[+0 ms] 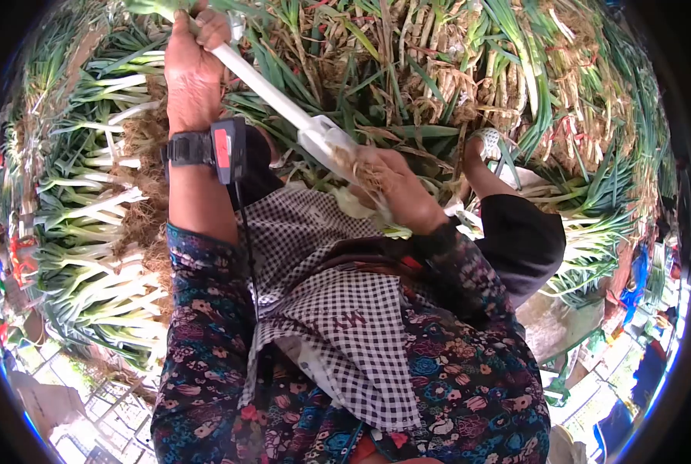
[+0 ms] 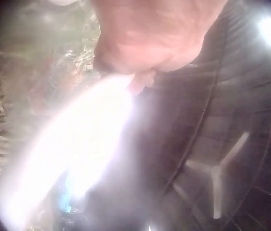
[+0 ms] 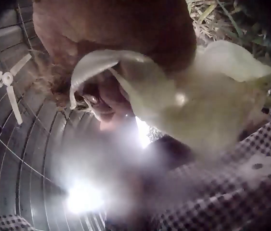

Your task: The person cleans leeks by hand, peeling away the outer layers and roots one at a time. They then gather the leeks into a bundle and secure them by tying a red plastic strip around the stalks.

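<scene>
Floral cloth of the person's shirt fills the near part of the scene, with a black-and-white checked apron over it. Held out beyond the lap is a leek: a long, slim, straight stalk, smooth and bright white along its middle, turning green at the leafy end. A loose, glossy outer layer stands off its lower part, brownish roots show at the base, and a limp, pale yellow-green peel hangs there (in the left wrist view the stalk is mostly glare).

Stretched between both hands, the leek has its leafy end in the left hand, whose fingers are curled around it, far and to the left. Near and to the right, the right hand grasps the root end, its fingers partly hidden by the peel. The long axis runs slantwise, leaves pointing far left and roots near right.

More leeks lie in a row at left, their white ends toward the person.
</scene>
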A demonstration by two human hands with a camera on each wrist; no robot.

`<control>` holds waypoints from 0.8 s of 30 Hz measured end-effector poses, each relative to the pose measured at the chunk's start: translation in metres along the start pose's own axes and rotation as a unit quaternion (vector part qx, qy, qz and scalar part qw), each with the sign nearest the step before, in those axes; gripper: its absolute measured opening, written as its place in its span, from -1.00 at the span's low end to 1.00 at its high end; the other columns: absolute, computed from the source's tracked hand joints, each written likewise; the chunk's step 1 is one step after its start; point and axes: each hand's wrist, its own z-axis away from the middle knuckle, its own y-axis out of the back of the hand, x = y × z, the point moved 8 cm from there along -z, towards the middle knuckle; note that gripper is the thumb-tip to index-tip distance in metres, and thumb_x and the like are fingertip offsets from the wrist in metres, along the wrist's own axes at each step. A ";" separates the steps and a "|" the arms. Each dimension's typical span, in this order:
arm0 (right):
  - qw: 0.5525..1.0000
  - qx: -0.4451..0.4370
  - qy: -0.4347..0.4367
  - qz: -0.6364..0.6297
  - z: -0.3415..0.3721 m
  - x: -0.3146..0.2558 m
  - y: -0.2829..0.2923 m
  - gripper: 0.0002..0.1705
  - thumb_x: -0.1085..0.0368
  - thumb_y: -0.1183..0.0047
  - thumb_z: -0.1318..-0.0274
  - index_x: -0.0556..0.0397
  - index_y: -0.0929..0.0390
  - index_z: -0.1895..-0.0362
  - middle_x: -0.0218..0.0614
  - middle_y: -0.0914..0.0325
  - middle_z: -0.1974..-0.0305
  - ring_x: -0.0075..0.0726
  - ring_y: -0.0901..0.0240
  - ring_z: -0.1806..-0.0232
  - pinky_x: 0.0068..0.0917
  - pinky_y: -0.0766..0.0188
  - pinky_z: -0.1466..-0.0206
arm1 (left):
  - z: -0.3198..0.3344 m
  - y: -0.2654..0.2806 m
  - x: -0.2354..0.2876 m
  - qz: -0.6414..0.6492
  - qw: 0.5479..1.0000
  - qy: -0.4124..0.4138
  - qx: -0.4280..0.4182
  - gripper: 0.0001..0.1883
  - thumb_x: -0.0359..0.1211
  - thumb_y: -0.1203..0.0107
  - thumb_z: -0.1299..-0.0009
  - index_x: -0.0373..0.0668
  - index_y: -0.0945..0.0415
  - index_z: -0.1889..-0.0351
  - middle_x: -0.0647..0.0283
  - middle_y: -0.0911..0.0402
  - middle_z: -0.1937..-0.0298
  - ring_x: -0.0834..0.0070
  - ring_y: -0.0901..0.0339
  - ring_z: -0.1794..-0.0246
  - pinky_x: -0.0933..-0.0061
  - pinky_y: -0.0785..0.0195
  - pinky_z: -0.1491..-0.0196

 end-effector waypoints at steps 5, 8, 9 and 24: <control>0.947 -0.020 -0.311 -0.072 0.090 0.041 0.038 -0.60 0.17 0.04 -0.27 0.28 -0.50 0.02 -0.37 -0.50 0.32 -0.53 -0.36 0.26 -0.53 -0.31 0.15 | 0.021 0.004 0.060 -0.280 0.909 -0.208 0.230 -0.61 -0.13 0.31 -0.58 -0.33 -0.30 0.13 0.34 -0.17 0.51 0.60 -0.05 0.62 0.59 0.00 0.63; 0.858 0.151 -0.413 -0.265 0.165 0.064 0.075 -0.66 0.20 0.04 -0.24 0.27 -0.53 0.15 -0.35 -0.47 0.41 -0.59 -0.32 0.36 -0.57 -0.27 0.29 | 0.032 0.005 0.077 -0.276 0.895 -0.268 0.226 -0.60 -0.12 0.32 -0.59 -0.32 -0.31 0.08 0.34 -0.18 0.52 0.59 -0.05 0.62 0.58 0.00 0.62; 0.863 0.169 -0.431 -0.204 0.163 0.064 0.085 -0.68 0.21 0.01 -0.22 0.26 -0.54 0.17 -0.32 -0.45 0.43 -0.60 -0.30 0.37 -0.59 -0.26 0.28 | 0.034 -0.001 0.067 -0.293 0.890 -0.275 0.215 -0.60 -0.11 0.32 -0.59 -0.31 -0.31 0.07 0.35 -0.19 0.52 0.59 -0.05 0.62 0.58 0.00 0.61; 0.984 0.164 -0.068 -0.017 0.001 0.028 0.015 -0.72 0.23 -0.01 -0.26 0.18 -0.35 0.11 -0.18 -0.41 0.46 -0.31 -0.49 0.42 -0.27 -0.38 0.40 | 0.047 -0.089 -0.180 -0.615 0.782 -0.101 -0.010 -0.57 -0.18 0.18 -0.54 -0.32 -0.31 -0.19 0.27 -0.52 0.41 0.60 -0.46 0.46 0.57 -0.38 0.39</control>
